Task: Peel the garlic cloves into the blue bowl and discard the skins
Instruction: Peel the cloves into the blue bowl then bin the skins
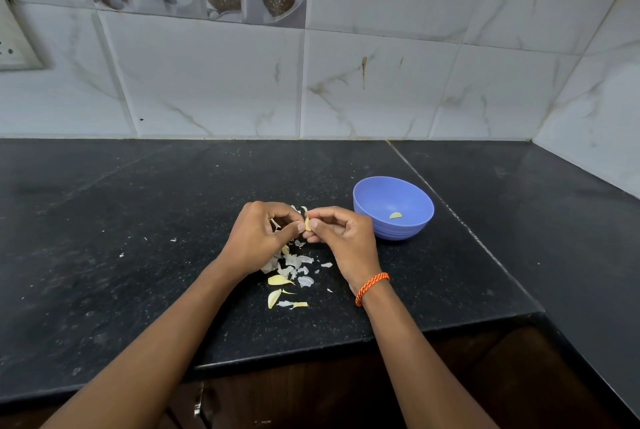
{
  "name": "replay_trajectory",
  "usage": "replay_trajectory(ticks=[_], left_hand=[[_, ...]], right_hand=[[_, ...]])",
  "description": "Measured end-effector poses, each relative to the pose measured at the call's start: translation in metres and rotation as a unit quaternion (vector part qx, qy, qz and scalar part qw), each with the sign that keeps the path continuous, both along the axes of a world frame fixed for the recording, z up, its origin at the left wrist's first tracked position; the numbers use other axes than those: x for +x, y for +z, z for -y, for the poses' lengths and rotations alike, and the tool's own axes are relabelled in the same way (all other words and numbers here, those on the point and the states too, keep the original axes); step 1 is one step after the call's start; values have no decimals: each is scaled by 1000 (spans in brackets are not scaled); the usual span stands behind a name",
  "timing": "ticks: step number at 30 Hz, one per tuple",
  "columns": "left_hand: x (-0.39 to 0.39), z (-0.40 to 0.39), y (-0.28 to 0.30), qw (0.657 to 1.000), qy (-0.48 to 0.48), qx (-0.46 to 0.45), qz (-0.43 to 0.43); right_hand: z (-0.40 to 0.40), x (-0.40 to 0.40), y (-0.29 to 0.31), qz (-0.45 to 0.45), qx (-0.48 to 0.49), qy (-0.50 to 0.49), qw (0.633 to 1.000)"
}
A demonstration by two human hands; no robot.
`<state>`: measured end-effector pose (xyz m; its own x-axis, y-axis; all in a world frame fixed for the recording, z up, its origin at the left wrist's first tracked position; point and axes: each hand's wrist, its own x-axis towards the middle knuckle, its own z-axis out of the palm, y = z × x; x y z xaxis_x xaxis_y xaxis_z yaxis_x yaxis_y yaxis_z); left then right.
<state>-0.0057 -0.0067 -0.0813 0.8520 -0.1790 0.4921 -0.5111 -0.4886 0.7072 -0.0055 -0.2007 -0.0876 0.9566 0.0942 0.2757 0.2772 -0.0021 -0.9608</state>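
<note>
A small garlic clove (308, 223) is pinched between the fingertips of my left hand (259, 238) and my right hand (341, 238), just above the black counter. Thin skin sticks up from the clove. The blue bowl (377, 195) stands to the right of my hands, with one peeled clove (395, 215) on its bottom. Below my hands lies a heap of white skins (294, 264), and two yellowish unpeeled cloves (278, 279) (273, 297) lie nearer the counter's front edge.
The black stone counter (138, 238) ends at a tiled wall behind and on the right. Its front edge runs below my forearms, above dark cabinet doors (311, 394). A wall socket (14, 44) sits far left. Small skin flakes (173, 240) lie scattered left.
</note>
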Motion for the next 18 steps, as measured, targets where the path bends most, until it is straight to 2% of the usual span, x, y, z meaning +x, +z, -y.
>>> replay_trajectory(ticks=[8, 18], left_hand=[[-2, 4, 2, 1000, 17, -21, 0], [-3, 6, 2, 997, 12, -69, -30]], right_hand=[[-3, 0, 1, 1, 19, 9, 1000], [-4, -1, 2, 17, -5, 14, 1000]])
